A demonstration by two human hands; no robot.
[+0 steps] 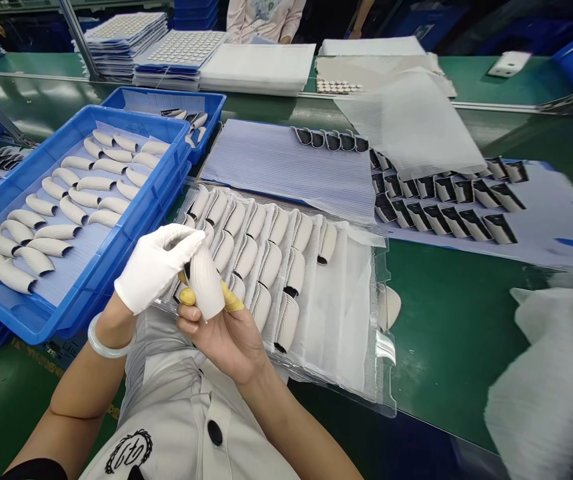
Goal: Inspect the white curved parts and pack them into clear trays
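My left hand, in a white cotton glove, grips the top of a curved white ribbed piece. My right hand is bare, with yellow finger cots on its fingertips, and cradles the same piece from below. Just beyond my hands lies a clear plastic sleeve holding rows of similar white ribbed pieces. A blue plastic tray next to my left hand holds several more pieces on a thin sheet.
A second blue tray stands behind the first. A blue-striped sheet and a sheet of black-lined pieces lie on the green conveyor belt. Stacked trays and a person stand beyond. A blurred white sheet hangs at lower right.
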